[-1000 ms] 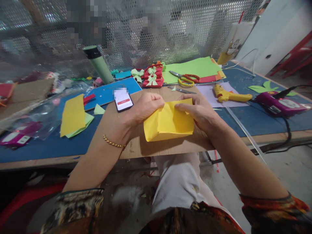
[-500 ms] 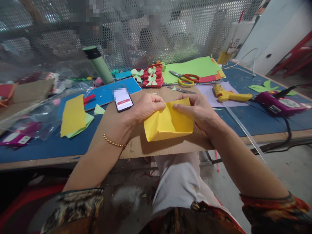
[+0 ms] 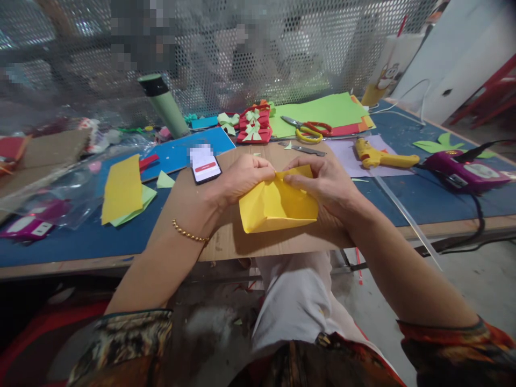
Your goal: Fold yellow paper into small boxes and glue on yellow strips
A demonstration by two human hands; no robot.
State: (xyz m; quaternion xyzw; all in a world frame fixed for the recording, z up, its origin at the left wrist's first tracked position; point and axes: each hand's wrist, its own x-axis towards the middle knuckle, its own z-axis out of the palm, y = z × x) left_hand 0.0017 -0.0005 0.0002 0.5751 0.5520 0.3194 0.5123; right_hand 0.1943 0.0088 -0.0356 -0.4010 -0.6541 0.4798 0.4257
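A folded piece of yellow paper [image 3: 288, 207], shaped like a shallow open pocket, is held between my two hands above the brown cardboard [image 3: 226, 247]. My left hand [image 3: 245, 177] pinches its upper left edge, thumb on the near side. My right hand [image 3: 322, 180] grips the upper right part, thumb and forefinger close to the left fingertips. The paper is creased and gathered where the fingertips almost meet. Fingers behind the paper are hidden. Just left of my left hand lies a phone [image 3: 205, 164] with a lit screen.
Beyond the cardboard are red paper pieces with pale green bows [image 3: 255, 126], scissors [image 3: 308, 130] and a craft knife [image 3: 304, 149]. To the right lie a yellow glue gun [image 3: 382, 157] and a purple device [image 3: 463, 171]. A green bottle [image 3: 167, 107] and yellow paper [image 3: 123, 191] are left.
My right thumb and fingers have moved left toward the left fingertips. The paper's top edge is now gathered between them. The paper is still in both hands.
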